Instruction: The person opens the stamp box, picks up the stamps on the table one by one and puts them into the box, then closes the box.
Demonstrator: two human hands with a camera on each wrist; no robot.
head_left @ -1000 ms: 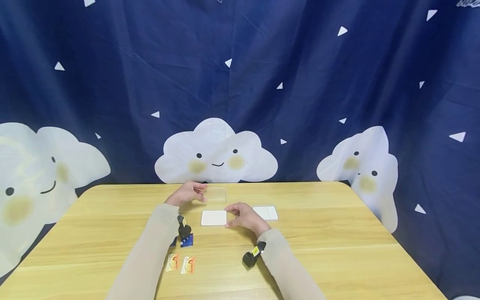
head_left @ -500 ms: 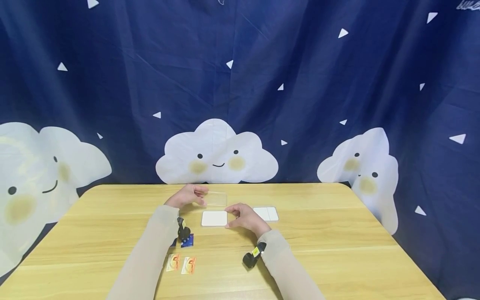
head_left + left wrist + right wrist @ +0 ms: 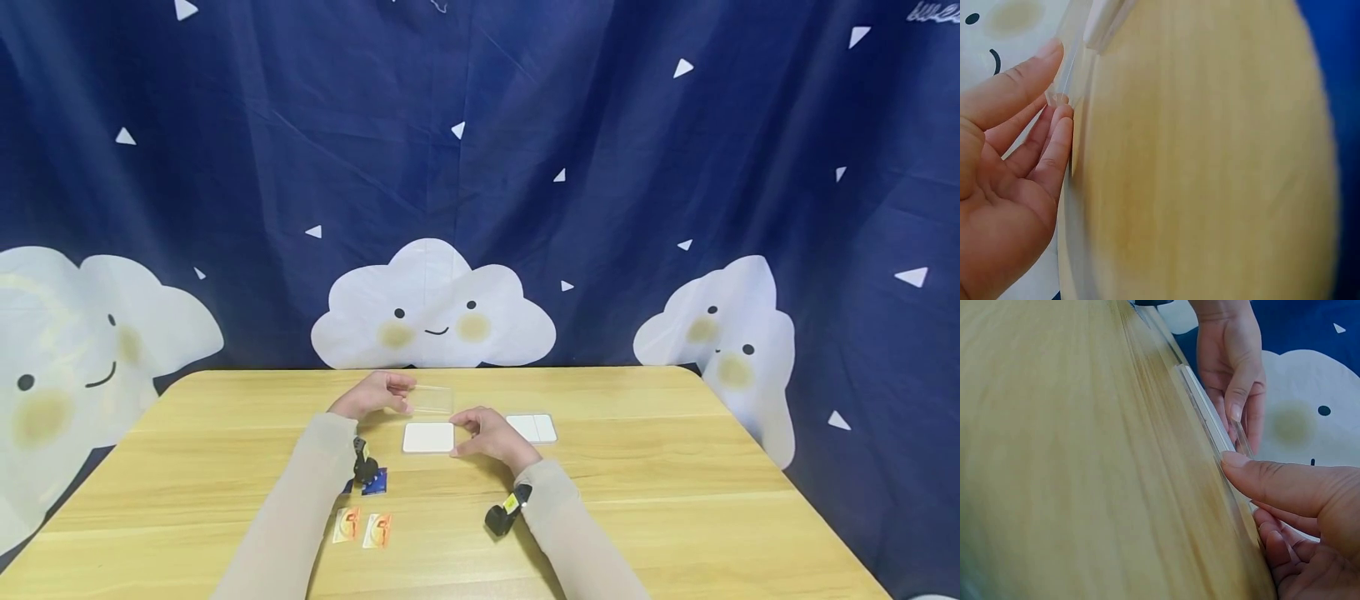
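clear panel lay just beyond the white case, long sides parallel

at the left, two orange-and-white cards (image 3: 377, 531) lay side by side on the wooden table (image 3: 675, 500), with blue packets (image 3: 376, 482) just beyond them, partly covered by the left forearm. next came the left hand (image 3: 372, 393), its thumb and fingertips pinching the left end of a clear panel (image 3: 432, 399). the panel reached rightward from those fingertips, its long axis running left to right; how high it was held above the wood could not be told for sure

just nearer to the person, almost directly in line with the panel, lay a white case (image 3: 428, 437), flat on the table, its long axis also left to right, so the two long sides faced each other across a narrow strip of wood in the head view. the right hand (image 3: 491, 433) was the nearer one to it: thumb and fingertips gripped its right end, one at each corner, while the left fingertips stood apart, past its far left corner. farthest right, a second white case (image 3: 536, 427), marked by a thin line, lay just behind the right hand
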